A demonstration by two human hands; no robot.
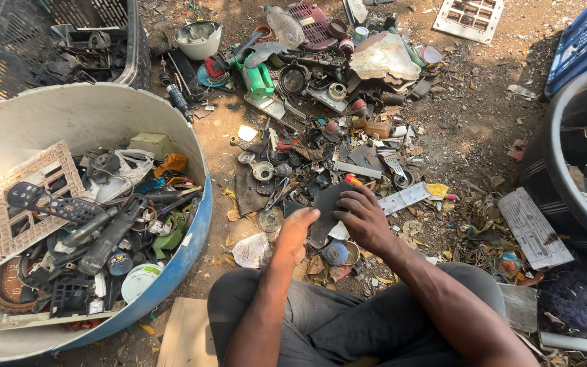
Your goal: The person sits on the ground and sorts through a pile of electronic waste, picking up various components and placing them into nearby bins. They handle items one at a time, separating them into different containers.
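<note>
Both hands clenched on a dark flat plate (326, 204): left hand (296, 231) at its lower edge; right hand (363, 219) alongside; seemingly stiff, light; best held by edges.

A big blue tub (195, 224) sat on the dirt and was full of black junk. A tan grid (28, 197) lay inside it. Behind it stood a black crate (1, 47). A white bowl (198, 39), a green tool (259, 78) and a clear bottle (285, 27) lay in the scrap pile. A dark tub (552, 163) stood far across from the blue one.
</note>
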